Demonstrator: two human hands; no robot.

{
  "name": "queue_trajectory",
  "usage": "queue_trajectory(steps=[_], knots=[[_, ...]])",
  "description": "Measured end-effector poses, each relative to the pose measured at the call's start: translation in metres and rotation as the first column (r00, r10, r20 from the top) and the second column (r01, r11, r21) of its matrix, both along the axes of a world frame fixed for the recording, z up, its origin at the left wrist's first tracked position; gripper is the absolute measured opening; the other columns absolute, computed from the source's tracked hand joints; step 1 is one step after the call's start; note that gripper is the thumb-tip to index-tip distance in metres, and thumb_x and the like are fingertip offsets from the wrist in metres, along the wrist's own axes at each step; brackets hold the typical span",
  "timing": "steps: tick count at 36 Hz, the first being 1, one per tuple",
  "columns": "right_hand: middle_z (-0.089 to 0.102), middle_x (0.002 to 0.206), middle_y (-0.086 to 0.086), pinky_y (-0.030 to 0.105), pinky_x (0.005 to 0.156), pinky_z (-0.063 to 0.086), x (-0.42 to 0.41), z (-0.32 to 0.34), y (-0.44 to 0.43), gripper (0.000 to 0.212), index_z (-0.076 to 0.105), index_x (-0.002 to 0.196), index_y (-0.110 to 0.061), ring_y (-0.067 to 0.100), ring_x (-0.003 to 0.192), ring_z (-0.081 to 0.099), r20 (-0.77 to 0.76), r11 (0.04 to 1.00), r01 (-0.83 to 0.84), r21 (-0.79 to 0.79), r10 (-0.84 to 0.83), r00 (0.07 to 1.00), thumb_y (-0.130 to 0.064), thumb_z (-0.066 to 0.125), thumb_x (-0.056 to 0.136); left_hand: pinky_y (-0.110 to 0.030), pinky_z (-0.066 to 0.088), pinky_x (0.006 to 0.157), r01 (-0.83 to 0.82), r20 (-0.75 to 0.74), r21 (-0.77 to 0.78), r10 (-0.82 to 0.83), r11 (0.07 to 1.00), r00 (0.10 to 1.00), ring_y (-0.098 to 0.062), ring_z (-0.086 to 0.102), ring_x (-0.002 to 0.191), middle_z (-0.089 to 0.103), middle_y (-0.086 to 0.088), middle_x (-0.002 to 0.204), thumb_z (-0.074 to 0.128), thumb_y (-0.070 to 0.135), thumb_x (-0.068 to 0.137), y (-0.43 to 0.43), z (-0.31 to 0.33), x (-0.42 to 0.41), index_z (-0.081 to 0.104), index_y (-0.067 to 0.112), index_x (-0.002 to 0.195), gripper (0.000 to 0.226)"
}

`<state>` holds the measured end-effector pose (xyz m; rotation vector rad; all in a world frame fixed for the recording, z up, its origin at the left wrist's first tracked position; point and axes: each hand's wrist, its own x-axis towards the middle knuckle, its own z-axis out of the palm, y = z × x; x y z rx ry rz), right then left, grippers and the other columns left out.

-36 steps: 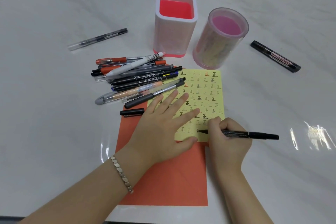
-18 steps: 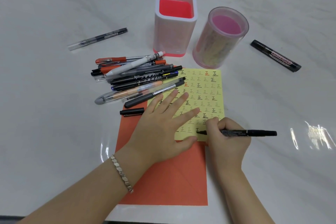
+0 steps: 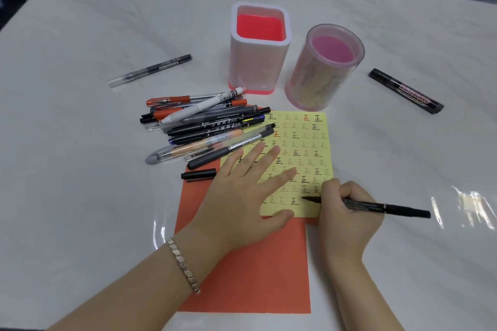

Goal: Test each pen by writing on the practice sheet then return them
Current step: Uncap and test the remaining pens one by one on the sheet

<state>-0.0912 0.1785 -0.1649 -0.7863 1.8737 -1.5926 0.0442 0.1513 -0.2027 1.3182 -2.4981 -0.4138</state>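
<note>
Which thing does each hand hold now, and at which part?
The right hand pinches the black pen near its tip. The left hand holds nothing; it presses flat on the yellow sheet.

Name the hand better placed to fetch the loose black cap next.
Left, likely. The left hand lies flat and free beside the cap; the right hand grips the pen.
</note>
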Motion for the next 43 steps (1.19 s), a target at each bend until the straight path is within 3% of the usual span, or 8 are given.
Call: queue_trajectory(steps=[8,17,22,25,29,33,36,43], knots=[[0.029,0.039,-0.006,0.009,0.036,0.024,-0.002,0.013,-0.001,0.038,0.038,0.053,-0.005,0.004,0.035,0.029,0.084,0.997,-0.078,0.023,0.076,0.994,0.000,0.055,0.087,-0.032,0.034,0.091,-0.102,-0.096,-0.148,0.089,0.984,0.991,-0.020,0.054,0.108,0.062,-0.006,0.118,0.044,0.029,0.086,0.001,0.017,0.025,0.063,0.012,0.116,0.039],[0.041,0.037,-0.011,0.008,0.038,0.029,-0.007,0.023,-0.005,0.028,0.047,0.063,0.001,0.001,0.036,0.039,0.110,0.967,-0.247,0.058,0.240,0.964,-0.007,0.063,0.085,-0.028,0.044,0.059,-0.272,0.058,-0.246,0.294,0.930,0.954,-0.022,0.053,0.069,0.062,-0.004,0.083,0.059,0.026,0.077,-0.001,0.028,0.077,0.067,0.010,0.086,0.020],[0.051,0.042,-0.008,0.006,0.043,0.034,-0.008,0.024,-0.003,0.026,0.053,0.061,-0.002,0.001,0.043,0.047,0.106,0.944,-0.324,0.069,0.316,0.943,-0.010,0.065,0.083,-0.029,0.043,0.056,-0.288,0.033,-0.240,0.304,0.927,0.952,-0.020,0.047,0.069,0.058,-0.004,0.078,0.060,0.025,0.079,-0.002,0.028,0.075,0.067,0.010,0.078,0.017],[0.066,0.054,-0.003,0.006,0.053,0.041,-0.007,0.033,0.000,0.026,0.062,0.068,-0.006,0.001,0.055,0.059,0.144,0.910,-0.412,0.046,0.402,0.904,-0.011,0.052,0.092,-0.033,0.045,0.059,-0.343,0.027,-0.167,0.352,0.925,0.936,-0.025,0.053,0.066,0.057,-0.005,0.075,0.084,0.013,0.064,-0.001,0.026,0.071,0.067,0.009,0.076,0.021],[0.069,0.056,0.003,0.006,0.050,0.043,-0.007,0.046,0.004,0.039,0.064,0.079,0.000,0.004,0.057,0.065,0.330,0.895,-0.446,-0.013,0.425,0.843,-0.024,0.037,0.094,-0.032,0.040,0.064,-0.346,0.023,-0.118,0.351,0.931,0.936,-0.020,0.047,0.070,0.053,0.000,0.077,0.072,0.023,0.074,-0.002,0.028,0.066,0.068,0.013,0.074,0.010],[0.069,0.059,0.012,0.013,0.050,0.048,-0.011,0.051,0.002,0.037,0.064,0.072,-0.008,0.018,0.055,0.063,0.341,0.902,-0.429,-0.039,0.416,0.843,-0.043,0.057,0.081,-0.017,0.030,0.073,-0.327,-0.216,0.104,0.343,0.939,0.914,-0.008,0.047,0.082,0.056,0.014,0.085,0.057,0.029,0.083,0.001,0.049,0.049,0.063,0.025,0.083,0.007],[0.069,0.060,0.014,0.027,0.056,0.051,-0.016,0.055,0.001,0.040,0.067,0.064,-0.020,0.018,0.059,0.065,0.284,0.888,-0.457,-0.057,0.453,0.845,-0.059,0.055,0.070,-0.014,0.042,0.073,-0.260,-0.483,0.377,0.428,0.889,0.764,-0.004,0.056,0.086,0.064,0.017,0.082,0.061,0.022,0.088,0.007,0.072,0.031,0.060,0.034,0.080,0.014],[0.068,0.057,0.012,0.022,0.051,0.053,-0.023,0.072,0.004,0.042,0.071,0.065,-0.021,0.018,0.057,0.066,0.231,0.886,-0.440,-0.145,0.463,0.856,-0.063,0.063,0.066,-0.016,0.046,0.075,-0.174,-0.578,0.402,0.397,0.899,0.713,-0.002,0.059,0.087,0.065,0.022,0.087,0.065,0.019,0.081,0.008,0.091,0.016,0.062,0.035,0.080,0.016]])
